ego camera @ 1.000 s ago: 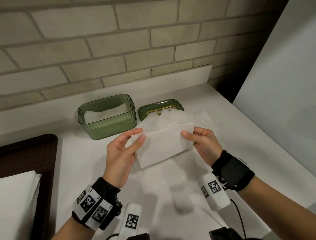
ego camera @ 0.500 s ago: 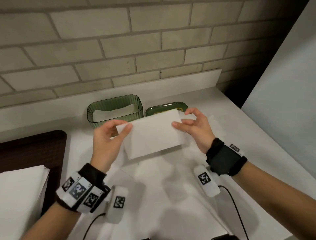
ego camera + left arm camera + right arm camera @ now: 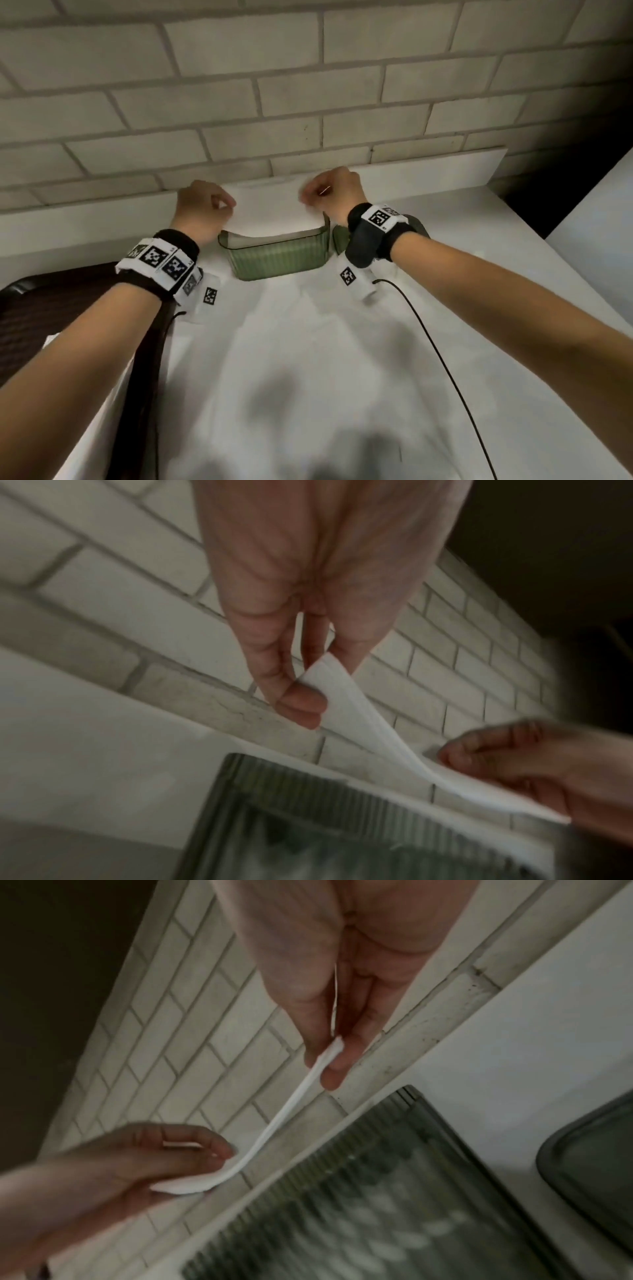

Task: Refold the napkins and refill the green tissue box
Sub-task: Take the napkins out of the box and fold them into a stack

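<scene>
A folded white napkin [image 3: 270, 212] hangs flat just above the ribbed green tissue box [image 3: 277, 257] at the back of the counter. My left hand [image 3: 205, 209] pinches its left end between thumb and fingers. My right hand [image 3: 334, 195] pinches its right end. In the left wrist view the napkin [image 3: 359, 718] sags between my left hand [image 3: 304, 696] and my right hand [image 3: 496, 764], above the box [image 3: 342, 831]. In the right wrist view the napkin [image 3: 291, 1104] shows edge-on over the box [image 3: 377, 1204]. White napkins lie inside the box.
The green lid [image 3: 416, 226] lies right of the box, mostly behind my right wrist, and shows as the lid [image 3: 589, 1164] in the right wrist view. A dark tray [image 3: 51, 308] holding white paper sits at the left. A brick wall [image 3: 308, 85] rises behind the counter. Loose napkins cover the countertop [image 3: 308, 342].
Both hands have carried the folded napkin away from me, from in front of the box to right above its opening. The napkin now lies flatter between the hands.
</scene>
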Motion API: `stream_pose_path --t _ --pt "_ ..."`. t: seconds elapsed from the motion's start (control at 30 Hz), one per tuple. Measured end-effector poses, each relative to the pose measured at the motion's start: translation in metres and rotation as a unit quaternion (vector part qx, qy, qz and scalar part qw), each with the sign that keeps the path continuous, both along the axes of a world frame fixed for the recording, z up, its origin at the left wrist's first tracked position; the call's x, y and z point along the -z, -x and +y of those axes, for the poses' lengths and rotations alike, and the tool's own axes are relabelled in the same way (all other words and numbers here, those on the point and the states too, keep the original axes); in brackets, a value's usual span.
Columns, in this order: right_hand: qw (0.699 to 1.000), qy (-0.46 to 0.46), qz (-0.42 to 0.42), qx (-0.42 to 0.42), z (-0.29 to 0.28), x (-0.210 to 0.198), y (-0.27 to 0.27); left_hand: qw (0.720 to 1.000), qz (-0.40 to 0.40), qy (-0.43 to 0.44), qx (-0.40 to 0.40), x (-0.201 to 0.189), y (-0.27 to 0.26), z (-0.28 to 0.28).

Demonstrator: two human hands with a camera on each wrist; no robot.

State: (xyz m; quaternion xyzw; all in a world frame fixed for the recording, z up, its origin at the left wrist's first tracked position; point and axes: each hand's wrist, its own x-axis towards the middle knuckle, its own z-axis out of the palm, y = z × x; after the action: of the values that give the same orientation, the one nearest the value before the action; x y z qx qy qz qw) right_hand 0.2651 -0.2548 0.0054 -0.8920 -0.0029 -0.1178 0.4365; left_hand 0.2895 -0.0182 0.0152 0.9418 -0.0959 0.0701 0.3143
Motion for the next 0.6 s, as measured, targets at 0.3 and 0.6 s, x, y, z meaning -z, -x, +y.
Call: stream_pose_path --t 0.3,0.6 --pt "0.901 0.421 0.072 -0.080 0.014 0.021 -0.004 0.960 0.082 -0.262 0.055 0.031 -0.006 -0.016" --pt "0.883 0.455 0.047 -0.111 0.021 0.015 0.006 0.887 0.012 -0.454 0.080 0.017 0.009 -0.031"
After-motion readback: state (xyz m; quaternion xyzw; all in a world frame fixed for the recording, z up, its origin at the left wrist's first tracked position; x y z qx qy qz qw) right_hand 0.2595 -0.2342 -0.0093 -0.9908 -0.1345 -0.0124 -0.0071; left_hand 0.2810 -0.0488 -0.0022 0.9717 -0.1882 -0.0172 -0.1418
